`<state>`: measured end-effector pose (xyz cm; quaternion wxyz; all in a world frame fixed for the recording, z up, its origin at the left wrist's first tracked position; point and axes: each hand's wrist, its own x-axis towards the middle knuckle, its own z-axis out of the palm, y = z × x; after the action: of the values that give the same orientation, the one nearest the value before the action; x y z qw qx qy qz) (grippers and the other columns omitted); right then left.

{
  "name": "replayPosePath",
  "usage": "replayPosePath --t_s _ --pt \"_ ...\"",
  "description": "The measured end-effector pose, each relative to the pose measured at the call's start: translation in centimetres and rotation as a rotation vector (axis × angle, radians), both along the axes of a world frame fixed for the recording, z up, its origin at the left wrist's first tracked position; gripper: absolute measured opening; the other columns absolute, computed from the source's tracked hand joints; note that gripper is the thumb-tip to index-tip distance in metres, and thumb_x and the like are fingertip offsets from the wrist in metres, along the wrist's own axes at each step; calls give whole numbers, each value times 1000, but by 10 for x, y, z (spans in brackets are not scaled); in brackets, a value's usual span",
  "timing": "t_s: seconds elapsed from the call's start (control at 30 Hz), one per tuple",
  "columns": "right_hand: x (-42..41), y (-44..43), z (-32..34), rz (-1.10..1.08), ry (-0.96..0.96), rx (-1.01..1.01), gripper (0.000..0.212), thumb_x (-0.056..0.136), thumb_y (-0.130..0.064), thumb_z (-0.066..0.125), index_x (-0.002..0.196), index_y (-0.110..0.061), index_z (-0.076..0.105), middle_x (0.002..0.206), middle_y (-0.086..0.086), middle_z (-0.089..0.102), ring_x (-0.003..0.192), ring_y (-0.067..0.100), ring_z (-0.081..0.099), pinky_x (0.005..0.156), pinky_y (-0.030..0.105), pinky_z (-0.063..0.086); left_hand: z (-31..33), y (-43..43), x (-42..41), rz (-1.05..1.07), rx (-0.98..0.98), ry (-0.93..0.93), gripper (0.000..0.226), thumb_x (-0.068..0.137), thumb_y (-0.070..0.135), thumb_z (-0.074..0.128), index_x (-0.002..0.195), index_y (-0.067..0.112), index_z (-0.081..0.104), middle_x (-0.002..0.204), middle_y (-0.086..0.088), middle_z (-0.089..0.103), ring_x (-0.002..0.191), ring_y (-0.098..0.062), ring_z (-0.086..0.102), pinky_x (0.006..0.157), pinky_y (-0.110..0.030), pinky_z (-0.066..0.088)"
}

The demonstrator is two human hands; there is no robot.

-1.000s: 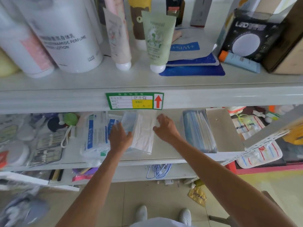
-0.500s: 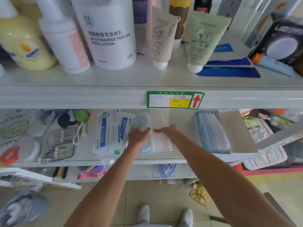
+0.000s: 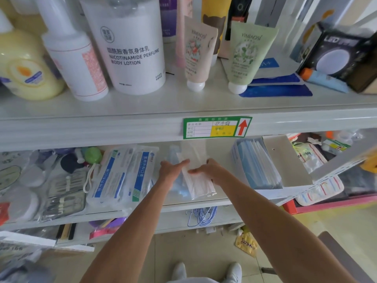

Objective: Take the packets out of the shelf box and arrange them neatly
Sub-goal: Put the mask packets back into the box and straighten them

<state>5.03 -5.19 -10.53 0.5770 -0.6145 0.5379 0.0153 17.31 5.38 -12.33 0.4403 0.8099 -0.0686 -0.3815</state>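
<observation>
Both hands meet over a stack of clear-wrapped white packets [image 3: 199,180] on the lower shelf [image 3: 204,203]. The left hand [image 3: 170,172] lies flat, fingers [image 3: 182,162] stretched nearly straight across the stack's top. The right hand [image 3: 214,170] presses its fingers [image 3: 193,171] on the stack (whether they curl under it I cannot tell). Left of the fingers lie blue-printed packets [image 3: 122,174]; right, blue masks [image 3: 255,166].

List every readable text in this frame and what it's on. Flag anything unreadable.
"NICOTINAMIDE PERFUME BODY LOTION": large white bottle, under Chinese characters.
"YIMIAOSI": pink tube.
"YIMIAOSI": green tube.
"LED": black box; the rest is blurred.
Red up arrow: green shelf tag; its writing is too small to read.
Blue-striped packets: Chinese print, too blurred to read.
Yellow sachet on the floor: unreadable.
</observation>
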Motion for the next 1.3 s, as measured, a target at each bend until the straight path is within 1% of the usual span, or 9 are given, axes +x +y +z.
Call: replayPosePath --t_s 0.13,0.2,0.4,0.57,0.77,0.9,1.03,1.2,1.3 --pt "-4 4 -5 110 -69 -71 96 56 -20 96 136 -8 44 127 11 59 117 31 56 105 45 45 -10 2 1 -57 -89 104 63 61 30 94 111 0 68 90 -7 74 72 -16 70 52 -21 52" --pt "-2 5 -4 100 -112 -85 95 56 -18 96 135 -10 44 126 10 60 117 31 55 105 44 44 -9 3 1 -96 -202 178 51 64 13 92 108 3 71 94 -10 77 71 -16 74 53 -19 53" --pt "-7 -6 13 56 -317 5 90 58 -5 92 133 -4 42 120 15 62 114 33 59 103 48 46 6 3 2 -192 -493 188 71 60 11 92 125 8 62 108 -10 76 103 -29 72 87 -39 58" --pt "-12 -20 39 213 -472 -161 50 64 -1 88 110 -9 69 104 13 73 102 27 68 89 35 55 34 -1 9 -331 -576 -81 67 59 17 93 120 25 65 111 0 75 102 -18 71 84 -36 60" --pt "-10 -19 38 352 -270 -356 64 62 -16 93 114 -19 57 103 -2 64 95 14 58 74 18 46 34 10 5 -473 -569 -116 65 57 15 95 112 39 69 109 10 75 99 -4 70 75 -20 58" --pt "-9 -13 22 279 -368 -337 65 57 9 90 113 -7 62 99 -1 67 93 17 62 69 9 49 23 13 -3 -402 -603 -56 59 61 8 94 113 24 72 107 -3 77 102 -24 72 79 -38 62" --pt "5 -16 29 281 -351 -414 79 54 -7 95 124 -6 59 103 -2 64 93 11 58 70 7 45 45 6 1 -361 -643 -129 53 64 23 94 109 38 70 107 2 76 99 -16 72 78 -33 62" --pt "-7 -19 21 302 -458 -378 70 55 10 89 118 6 60 111 20 66 105 33 63 90 37 55 43 14 9 -439 -603 -210 71 54 30 94 117 40 64 112 6 73 104 -12 69 81 -32 60" --pt "-8 -12 13 274 -477 -368 57 54 14 88 103 -5 67 101 15 70 94 30 66 82 36 59 36 13 -1 -382 -602 -118 66 51 28 96 111 26 71 103 1 77 96 -18 73 73 -30 61"
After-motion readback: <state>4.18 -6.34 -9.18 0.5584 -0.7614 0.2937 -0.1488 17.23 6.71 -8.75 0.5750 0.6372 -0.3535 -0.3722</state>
